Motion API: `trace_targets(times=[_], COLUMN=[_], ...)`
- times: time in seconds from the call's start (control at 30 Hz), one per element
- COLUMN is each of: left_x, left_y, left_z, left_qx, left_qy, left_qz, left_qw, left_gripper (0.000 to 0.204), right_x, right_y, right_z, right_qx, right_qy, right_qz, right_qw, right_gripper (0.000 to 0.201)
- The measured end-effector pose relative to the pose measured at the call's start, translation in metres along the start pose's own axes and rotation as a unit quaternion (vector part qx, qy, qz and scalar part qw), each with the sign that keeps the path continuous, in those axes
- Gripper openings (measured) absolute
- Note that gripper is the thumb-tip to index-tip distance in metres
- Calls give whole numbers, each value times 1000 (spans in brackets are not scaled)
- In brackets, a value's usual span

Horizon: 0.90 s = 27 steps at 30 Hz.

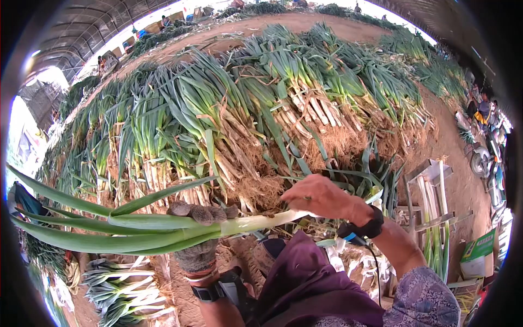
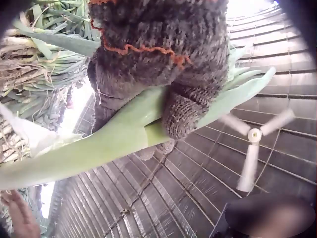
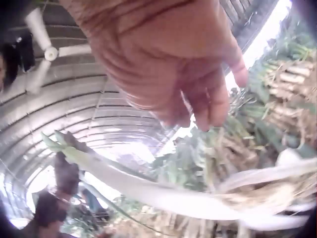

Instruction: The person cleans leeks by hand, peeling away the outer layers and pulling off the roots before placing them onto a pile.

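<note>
One large leek [image 1: 256,223] lies sideways across the head view, its long green leaves at the left and its pale stem at the right. My gloved left hand [image 1: 200,231] grips it where the leaves meet the stem; in the left wrist view the knitted glove [image 2: 163,64] wraps around the stalk [image 2: 99,148]. My bare right hand [image 1: 324,199] is over the root-end part of the stem. In the right wrist view this hand [image 3: 173,64] has loosely bent fingers, apart from the stem [image 3: 163,193]. Pale loose layers [image 3: 272,173] show near the root end.
Rows of heaped leeks [image 1: 218,120] stand beyond my hands. Trimmed leeks [image 1: 125,289] lie at lower left. At right are a metal rack [image 1: 408,212] holding leeks, a green and white box [image 1: 479,253] and parked motorcycles [image 1: 482,161]. Pale peelings [image 1: 376,270] lie below my right forearm.
</note>
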<state>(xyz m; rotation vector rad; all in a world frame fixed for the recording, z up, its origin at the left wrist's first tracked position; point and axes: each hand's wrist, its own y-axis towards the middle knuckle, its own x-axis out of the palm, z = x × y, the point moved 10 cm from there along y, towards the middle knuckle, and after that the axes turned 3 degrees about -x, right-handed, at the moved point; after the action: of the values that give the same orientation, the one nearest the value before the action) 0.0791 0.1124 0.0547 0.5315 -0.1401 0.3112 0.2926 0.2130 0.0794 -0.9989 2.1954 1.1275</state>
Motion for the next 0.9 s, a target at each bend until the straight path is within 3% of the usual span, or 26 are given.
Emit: trace_targets(times=[0.03, 0.07, 0.2, 0.5, 0.6, 0.77, 0.87, 0.9], left_x=[10, 17, 26, 28, 29, 28, 7, 20], left_y=[6, 9, 12, 12, 11, 10, 10, 10], left_z=[5, 8, 15, 22, 24, 24, 11, 17], left_qx=[-6, -11, -14, -11, -9, -3, 7, 6], left_qy=[-175, -269, -330, -367, -376, -370, -326, -344], left_qz=[-35, -65, -120, -171, -186, -205, -73, -130], left_qw=[984, 961, 936, 914, 908, 906, 943, 930], left_gripper=[43, 43, 45, 50, 52, 57, 48, 51], right_x=[12, 22, 45, 50, 59, 53, 52, 53], right_y=[8, 13, 22, 24, 19, 12, 13, 14], right_z=[-9, -15, -24, -40, -31, -7, -14, -18], right_qx=[3, 6, -2, -84, -46, 30, 44, 43], right_qy=[8, 16, -11, -34, -30, 84, 178, 213], right_qz=[-47, -94, -217, -177, -196, -108, -130, -145], right_qw=[999, 995, 976, 980, 979, 990, 974, 965], right_gripper=[21, 20, 20, 15, 16, 17, 21, 22])
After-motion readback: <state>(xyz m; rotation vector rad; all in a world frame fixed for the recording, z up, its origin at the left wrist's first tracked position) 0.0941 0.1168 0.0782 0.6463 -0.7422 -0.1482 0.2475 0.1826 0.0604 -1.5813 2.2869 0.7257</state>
